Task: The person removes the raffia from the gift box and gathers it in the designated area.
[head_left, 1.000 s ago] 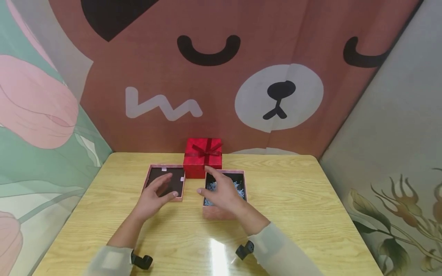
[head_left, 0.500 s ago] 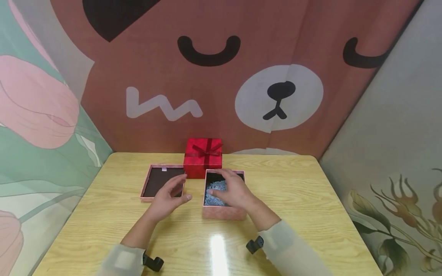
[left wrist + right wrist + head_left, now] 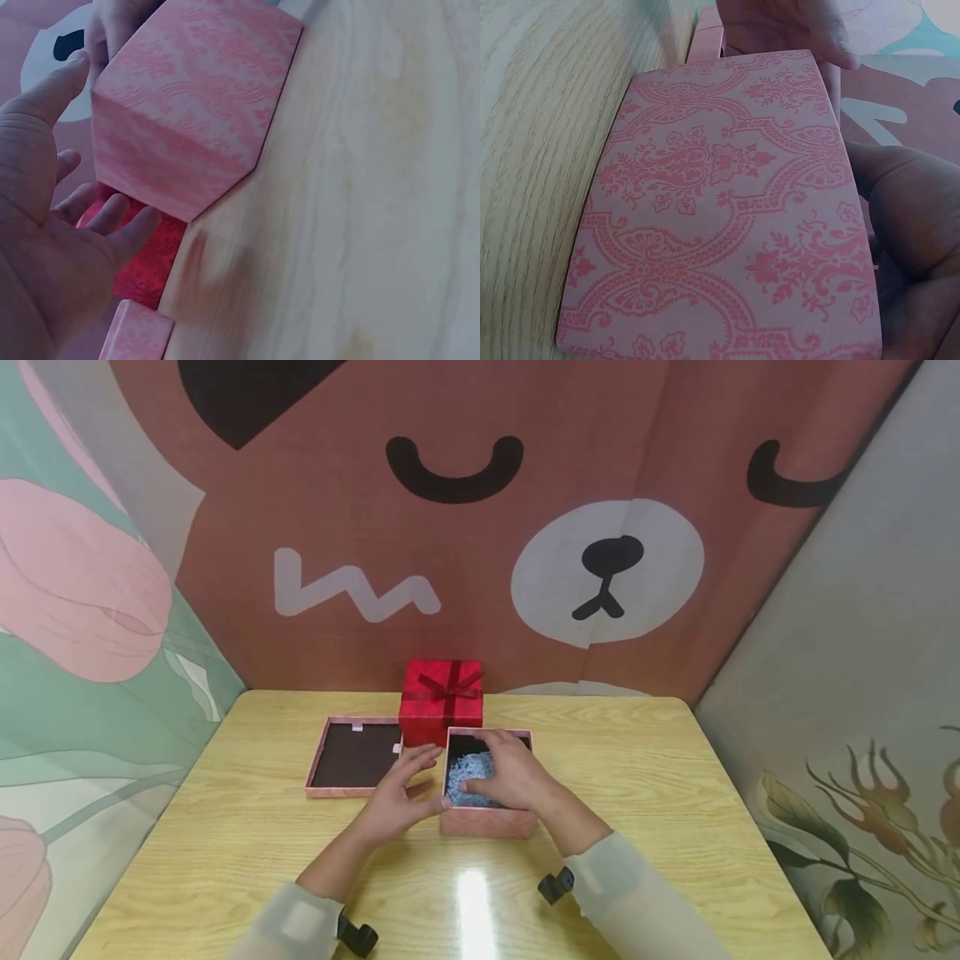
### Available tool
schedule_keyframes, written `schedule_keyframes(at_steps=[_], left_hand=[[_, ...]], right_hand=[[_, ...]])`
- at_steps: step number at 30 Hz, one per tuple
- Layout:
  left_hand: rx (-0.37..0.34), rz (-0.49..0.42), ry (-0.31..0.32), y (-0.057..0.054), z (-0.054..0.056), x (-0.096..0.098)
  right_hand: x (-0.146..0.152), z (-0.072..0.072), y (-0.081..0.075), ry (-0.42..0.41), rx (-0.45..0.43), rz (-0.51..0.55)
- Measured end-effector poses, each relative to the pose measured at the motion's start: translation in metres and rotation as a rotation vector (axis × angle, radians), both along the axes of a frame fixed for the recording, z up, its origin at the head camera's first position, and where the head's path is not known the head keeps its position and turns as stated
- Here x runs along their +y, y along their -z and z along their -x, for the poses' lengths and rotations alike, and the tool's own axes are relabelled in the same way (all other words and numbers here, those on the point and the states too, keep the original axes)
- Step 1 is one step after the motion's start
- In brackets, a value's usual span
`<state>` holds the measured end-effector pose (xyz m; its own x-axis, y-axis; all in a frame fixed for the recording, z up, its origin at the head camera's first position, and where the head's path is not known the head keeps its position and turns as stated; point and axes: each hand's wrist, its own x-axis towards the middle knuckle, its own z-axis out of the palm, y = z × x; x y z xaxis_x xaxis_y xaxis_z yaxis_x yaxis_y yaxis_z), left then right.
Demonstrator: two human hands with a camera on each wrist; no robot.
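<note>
A pink patterned box (image 3: 487, 823) stands without its lid on the table, with blue shredded paper (image 3: 468, 767) inside. My right hand (image 3: 514, 773) reaches over its right half, thumb above the paper and fingers spread toward the far wall; part of the paper is hidden beneath. At the box's left side is my left hand (image 3: 396, 800), fingers loosely spread and thumb near the front left corner. In the left wrist view, the left hand (image 3: 60, 232) holds nothing, its fingers alongside the box wall (image 3: 187, 112). The right wrist view has the box's patterned side (image 3: 720, 202) large, the right hand (image 3: 922, 225) beyond it.
The pink lid (image 3: 348, 756) lies inside-up to the left, dark within. Behind the box stands a red gift box (image 3: 441, 702) with a ribbon bow. All rest on a wooden table (image 3: 630, 827), backed by a bear-printed cloth (image 3: 337, 643).
My left hand has moved right, from over the lid to the box's left side. The right hand shifted right over the box, then stayed nearly still. The boxes and lid stay put.
</note>
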<state>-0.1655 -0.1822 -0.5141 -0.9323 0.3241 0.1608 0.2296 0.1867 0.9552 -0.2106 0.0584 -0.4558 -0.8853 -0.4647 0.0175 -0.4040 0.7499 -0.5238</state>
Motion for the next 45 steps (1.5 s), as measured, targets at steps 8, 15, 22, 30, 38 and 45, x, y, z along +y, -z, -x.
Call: schedule_keyframes(at_steps=[8, 15, 22, 30, 38, 45], left_hand=[[-0.028, 0.006, -0.012, 0.008, -0.002, 0.008], [-0.076, -0.037, -0.008, 0.011, -0.001, 0.011], [-0.082, -0.041, -0.003, 0.01, -0.001, 0.011], [-0.093, -0.03, -0.014, 0.01, -0.002, 0.01], [-0.127, -0.035, -0.015, 0.01, -0.002, 0.009], [-0.124, -0.025, -0.022, 0.011, -0.001, 0.009]], right_hand=[[-0.006, 0.003, 0.003, -0.006, -0.068, -0.07], [-0.013, 0.006, 0.011, 0.007, -0.116, -0.159], [-0.018, 0.01, 0.017, -0.002, -0.198, -0.151], [-0.016, 0.013, 0.019, -0.041, -0.234, -0.117], [-0.011, 0.017, 0.021, -0.121, -0.347, -0.032], [-0.011, 0.02, 0.019, -0.193, -0.393, -0.034]])
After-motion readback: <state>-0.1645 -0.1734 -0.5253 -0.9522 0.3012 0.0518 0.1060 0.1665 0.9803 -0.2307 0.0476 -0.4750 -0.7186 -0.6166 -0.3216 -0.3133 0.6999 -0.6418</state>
